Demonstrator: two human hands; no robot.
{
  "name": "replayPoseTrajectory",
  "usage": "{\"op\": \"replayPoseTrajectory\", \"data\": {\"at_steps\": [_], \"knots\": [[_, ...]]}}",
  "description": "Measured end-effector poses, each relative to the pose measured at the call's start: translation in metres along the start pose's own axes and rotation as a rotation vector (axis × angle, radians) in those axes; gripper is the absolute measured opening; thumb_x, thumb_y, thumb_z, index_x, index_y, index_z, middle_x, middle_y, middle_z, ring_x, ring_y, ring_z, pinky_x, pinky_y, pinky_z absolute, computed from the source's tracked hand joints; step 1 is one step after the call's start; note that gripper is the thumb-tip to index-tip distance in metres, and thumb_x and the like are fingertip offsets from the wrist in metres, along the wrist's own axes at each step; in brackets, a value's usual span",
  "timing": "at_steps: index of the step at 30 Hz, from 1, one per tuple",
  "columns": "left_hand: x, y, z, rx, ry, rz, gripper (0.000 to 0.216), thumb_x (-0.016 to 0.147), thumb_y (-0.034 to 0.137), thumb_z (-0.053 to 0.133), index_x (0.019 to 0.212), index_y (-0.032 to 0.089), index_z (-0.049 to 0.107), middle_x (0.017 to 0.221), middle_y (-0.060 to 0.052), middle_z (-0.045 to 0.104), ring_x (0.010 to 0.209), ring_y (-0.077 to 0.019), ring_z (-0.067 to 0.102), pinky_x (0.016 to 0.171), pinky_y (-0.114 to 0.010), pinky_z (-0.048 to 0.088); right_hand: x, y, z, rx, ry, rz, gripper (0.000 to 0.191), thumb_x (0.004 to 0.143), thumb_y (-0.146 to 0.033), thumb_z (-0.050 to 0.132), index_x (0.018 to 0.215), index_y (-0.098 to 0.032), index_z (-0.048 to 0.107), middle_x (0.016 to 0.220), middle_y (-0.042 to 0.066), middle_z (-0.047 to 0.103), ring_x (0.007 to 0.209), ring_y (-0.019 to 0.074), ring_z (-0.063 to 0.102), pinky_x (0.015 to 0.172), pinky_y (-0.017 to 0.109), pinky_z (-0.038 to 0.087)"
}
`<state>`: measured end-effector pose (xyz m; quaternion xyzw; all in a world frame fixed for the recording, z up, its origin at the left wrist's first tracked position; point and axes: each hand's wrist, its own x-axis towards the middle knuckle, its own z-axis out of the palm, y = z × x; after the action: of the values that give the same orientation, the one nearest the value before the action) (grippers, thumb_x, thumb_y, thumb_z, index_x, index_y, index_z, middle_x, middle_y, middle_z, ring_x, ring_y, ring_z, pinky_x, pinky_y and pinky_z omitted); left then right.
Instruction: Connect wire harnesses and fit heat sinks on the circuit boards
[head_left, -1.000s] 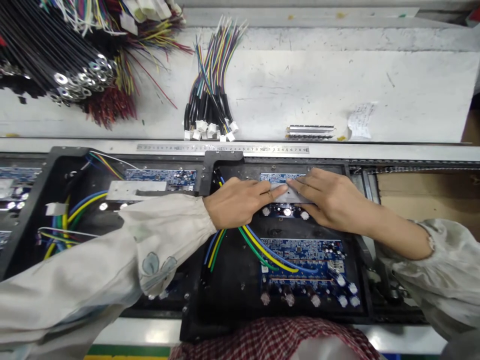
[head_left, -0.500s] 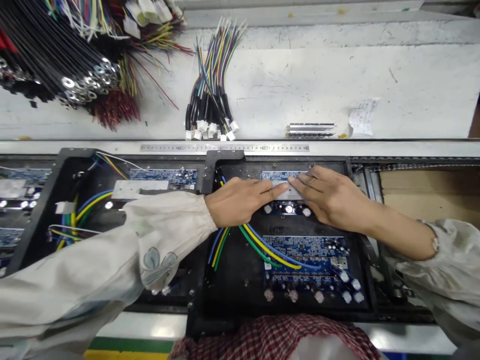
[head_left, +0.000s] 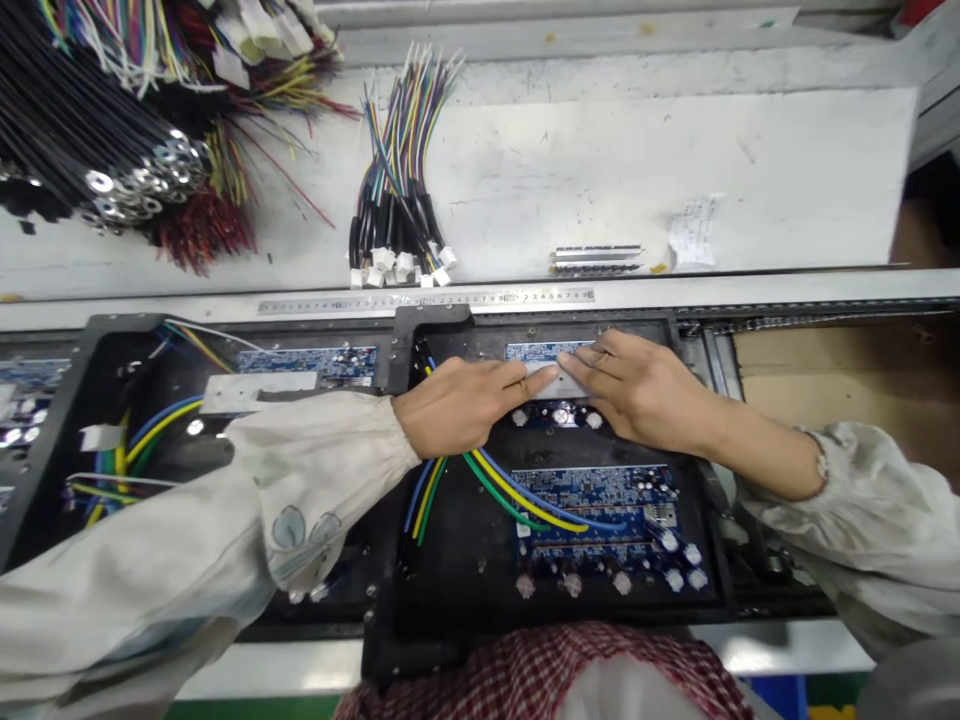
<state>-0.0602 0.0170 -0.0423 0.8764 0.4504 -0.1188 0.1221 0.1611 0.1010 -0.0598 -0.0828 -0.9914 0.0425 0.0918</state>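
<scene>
A light grey metal plate (head_left: 560,381) lies over the upper blue circuit board (head_left: 534,352) in a black tray (head_left: 459,590). My left hand (head_left: 459,405) grips the plate's left part, index finger stretched along its top. From the right, my right hand (head_left: 651,392) grips the other end, with fingertips on top close to the left index finger. Both hands hide the plate's ends and much of the board. Below them sits a larger blue circuit board (head_left: 589,487) with round capacitors. Blue, yellow and green wires (head_left: 501,482) curve from beneath my left hand onto it.
A neighbouring black tray (head_left: 101,345) on the left holds another board, a grey plate (head_left: 261,390) and wires. Behind lie a steel ruler (head_left: 427,300), a wire bundle with white connectors (head_left: 397,190), black cables with ring terminals (head_left: 82,110), metal strips (head_left: 598,257) and a paper slip (head_left: 694,232).
The view has shifted slightly, so the scene sits further left. Both hands keep the same grip on the metal plate.
</scene>
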Motion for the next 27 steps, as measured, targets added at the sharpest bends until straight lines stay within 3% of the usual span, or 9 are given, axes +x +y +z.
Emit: {"op": "replayPoseTrajectory", "data": {"at_steps": [5,7,9,11,13,15,19,24,27], "knots": [[-0.001,-0.003,0.002,0.012,0.068,0.003,0.058,0.086,0.007,0.034,0.142,0.019,0.025,0.096,-0.004,0.059,0.086,-0.0141,0.059,0.057,-0.023,0.04,-0.009,0.011,-0.038,0.153,-0.084,0.107,0.047,0.086,-0.02,0.048,0.131,-0.005,0.048,0.121,0.015,0.061,0.104,0.0239,0.053,0.087,0.041,0.048],[-0.002,-0.006,0.006,0.017,0.098,0.019,0.057,0.087,0.008,0.033,0.142,0.018,0.026,0.093,-0.004,0.059,0.08,-0.0138,0.059,0.059,-0.024,0.042,-0.03,0.021,-0.062,0.145,0.02,0.312,0.045,0.088,-0.025,0.047,0.13,-0.01,0.05,0.12,0.012,0.062,0.103,0.0219,0.055,0.085,0.038,0.047],[-0.003,-0.009,0.01,0.015,0.123,0.036,0.056,0.089,0.01,0.03,0.144,0.019,0.022,0.096,-0.005,0.058,0.077,-0.0136,0.059,0.061,-0.024,0.044,-0.061,0.027,-0.078,0.077,0.062,0.631,0.035,0.089,-0.027,0.048,0.116,-0.012,0.062,0.104,0.011,0.068,0.087,0.02,0.06,0.075,0.034,0.046],[-0.002,-0.013,0.014,0.008,0.151,0.043,0.058,0.091,0.013,0.027,0.147,0.023,0.013,0.097,-0.005,0.058,0.075,-0.0139,0.059,0.063,-0.025,0.045,-0.095,0.022,-0.078,0.1,-0.11,0.85,0.025,0.087,-0.027,0.051,0.091,-0.012,0.07,0.079,0.009,0.07,0.066,0.0162,0.059,0.064,0.029,0.043],[-0.002,-0.015,0.015,-0.004,0.168,0.028,0.062,0.092,0.016,0.023,0.147,0.033,-0.001,0.091,-0.003,0.058,0.072,-0.0144,0.059,0.061,-0.025,0.046,-0.123,0.005,-0.066,0.298,-0.363,0.843,0.026,0.087,-0.024,0.05,0.074,-0.012,0.068,0.063,0.005,0.065,0.055,0.0117,0.052,0.058,0.025,0.038],[-0.002,-0.016,0.013,-0.025,0.161,-0.003,0.064,0.092,0.02,0.02,0.143,0.044,-0.011,0.086,0.001,0.058,0.069,-0.0145,0.059,0.059,-0.024,0.046,-0.14,-0.017,-0.049,0.537,-0.437,0.722,0.025,0.089,-0.021,0.049,0.072,-0.013,0.066,0.062,0.003,0.063,0.055,0.0093,0.05,0.059,0.022,0.037],[-0.003,-0.015,0.006,-0.069,0.112,-0.038,0.064,0.089,0.026,0.019,0.137,0.054,-0.014,0.082,0.003,0.057,0.067,-0.0159,0.059,0.058,-0.025,0.047,-0.146,-0.05,-0.031,0.72,-0.331,0.646,0.018,0.087,-0.012,0.046,0.08,-0.011,0.063,0.069,0.004,0.063,0.059,0.0094,0.048,0.06,0.021,0.036],[-0.004,-0.019,0.006,-0.022,0.052,-0.002,0.065,0.088,0.025,0.022,0.141,0.044,-0.012,0.085,-0.001,0.059,0.071,-0.0186,0.059,0.064,-0.029,0.051,-0.145,-0.059,-0.032,0.7,-0.323,0.683,0.018,0.084,-0.011,0.046,0.083,-0.011,0.063,0.073,0.007,0.067,0.063,0.0126,0.054,0.059,0.023,0.036],[-0.004,-0.019,0.005,-0.03,0.054,0.009,0.065,0.089,0.025,0.022,0.141,0.044,-0.011,0.086,-0.001,0.059,0.072,-0.0185,0.059,0.066,-0.03,0.053,-0.144,-0.062,-0.031,0.656,-0.337,0.694,0.017,0.082,-0.01,0.046,0.084,-0.01,0.063,0.075,0.011,0.069,0.065,0.015,0.058,0.058,0.025,0.036]]}}
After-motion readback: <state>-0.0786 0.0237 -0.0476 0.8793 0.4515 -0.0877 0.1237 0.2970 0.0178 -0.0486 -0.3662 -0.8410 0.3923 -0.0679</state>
